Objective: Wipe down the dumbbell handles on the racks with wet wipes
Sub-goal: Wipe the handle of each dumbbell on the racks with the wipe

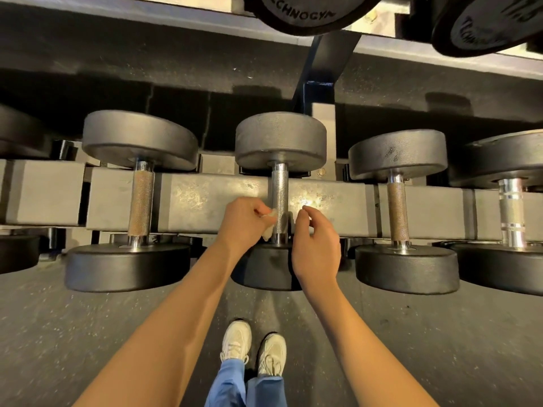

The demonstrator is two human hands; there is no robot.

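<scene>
A black dumbbell with a shiny knurled handle lies across the grey rack rail in the middle. My left hand grips a crumpled white wet wipe and holds it against the lower left side of that handle. Just right of the handle hovers my right hand, its fingers loosely curled and holding nothing. Its fingertips are near the handle; I cannot tell whether they touch it.
More dumbbells lie on the same rail: one with a rusty handle on the left, another rusty handle and a chrome-banded handle on the right. An upper shelf with large dumbbell heads overhangs. My feet stand on dark rubber floor.
</scene>
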